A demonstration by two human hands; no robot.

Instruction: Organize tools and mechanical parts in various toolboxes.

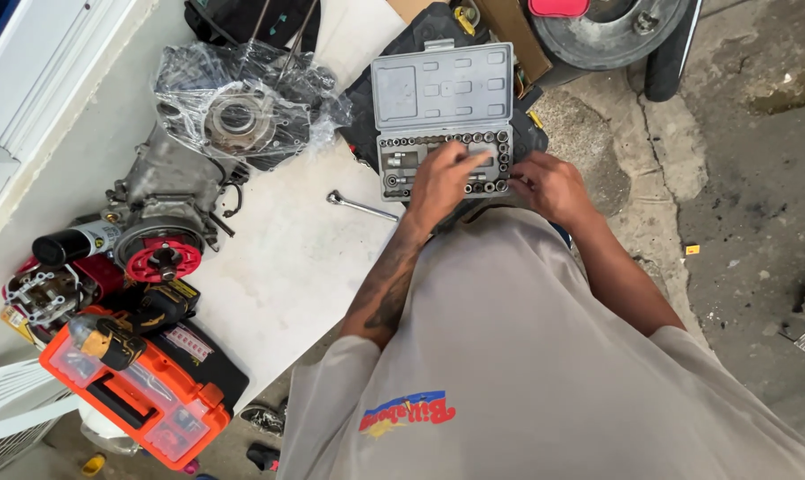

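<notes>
An open grey socket set case (420,93) lies on a white table, its lid up and rows of sockets in the tray. My left hand (442,178) reaches into the tray with fingers spread over the sockets; whether it grips one I cannot tell. My right hand (549,182) rests at the case's right edge, fingers curled against it. A chrome wrench (360,206) lies on the table just left of my left forearm.
A scooter engine (167,191) with a red part lies at left, partly wrapped in clear plastic (243,98). An orange organiser box (140,391) with a cordless drill (131,324) on it sits at lower left. A tyre (611,31) stands beyond the case. Concrete floor lies at right.
</notes>
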